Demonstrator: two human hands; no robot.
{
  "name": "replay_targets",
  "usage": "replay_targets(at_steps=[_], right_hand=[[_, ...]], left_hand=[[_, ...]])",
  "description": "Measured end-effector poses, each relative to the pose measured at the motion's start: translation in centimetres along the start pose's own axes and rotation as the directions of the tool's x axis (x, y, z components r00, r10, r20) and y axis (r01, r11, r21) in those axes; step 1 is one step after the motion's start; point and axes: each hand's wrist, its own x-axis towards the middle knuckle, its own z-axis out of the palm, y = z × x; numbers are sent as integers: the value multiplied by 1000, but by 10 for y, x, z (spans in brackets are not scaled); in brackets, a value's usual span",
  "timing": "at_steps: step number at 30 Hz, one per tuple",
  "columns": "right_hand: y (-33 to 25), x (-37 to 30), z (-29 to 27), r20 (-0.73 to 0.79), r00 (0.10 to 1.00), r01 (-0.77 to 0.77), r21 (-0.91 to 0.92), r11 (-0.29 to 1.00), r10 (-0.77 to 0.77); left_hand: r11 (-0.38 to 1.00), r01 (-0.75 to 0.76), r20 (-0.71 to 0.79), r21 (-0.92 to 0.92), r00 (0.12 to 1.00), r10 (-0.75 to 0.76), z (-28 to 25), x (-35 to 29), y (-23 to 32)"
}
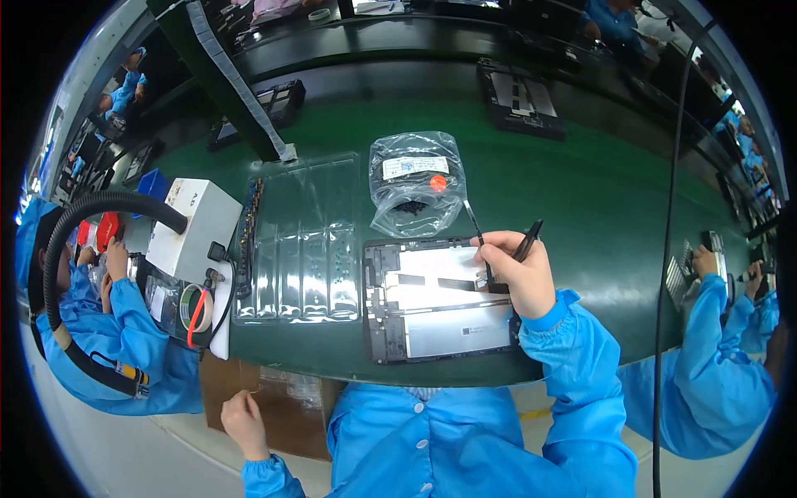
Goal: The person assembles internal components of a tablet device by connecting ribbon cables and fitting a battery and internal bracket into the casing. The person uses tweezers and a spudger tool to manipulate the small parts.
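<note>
My right hand [525, 278] is closed over the right part of an opened tablet-like device [440, 295] with a black frame and silver plates. A thin dark strip [474, 220] with a pale end sticks up from between thumb and fingers. A slim black tool [529, 239], its kind unclear, also rests in this hand. Below the bench edge, my left hand [245, 423] has its fingers curled together over a cardboard box [217, 378]; whatever they hold, if anything, is too small to make out. Behind the device lies a clear bag [418, 170] of dark parts.
A clear compartment tray [299, 249] lies left of the device on the green bench [594, 199]. Further left stand a white box [199, 224] and a black hose [108, 199]. More opened devices [523, 98] lie at the back. A black cable [671, 232] hangs right; co-workers sit both sides.
</note>
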Motion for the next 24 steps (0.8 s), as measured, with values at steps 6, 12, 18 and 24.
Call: replay_targets(at_steps=[6, 12, 18, 24], right_hand=[[6, 4, -6, 23, 996, 81, 95, 992, -84], [6, 7, -7, 22, 995, 96, 131, 987, -99], [10, 5, -6, 64, 987, 135, 147, 980, -145], [5, -1, -5, 136, 980, 133, 104, 986, -146]], left_hand=[[970, 43, 383, 238, 914, -134, 33, -16, -20], [965, 138, 368, 221, 905, -214, -11, 17, 22], [685, -115, 241, -719, 884, 401, -93, 96, 141], [383, -261, -105, -886, 918, 381, -62, 186, 265]])
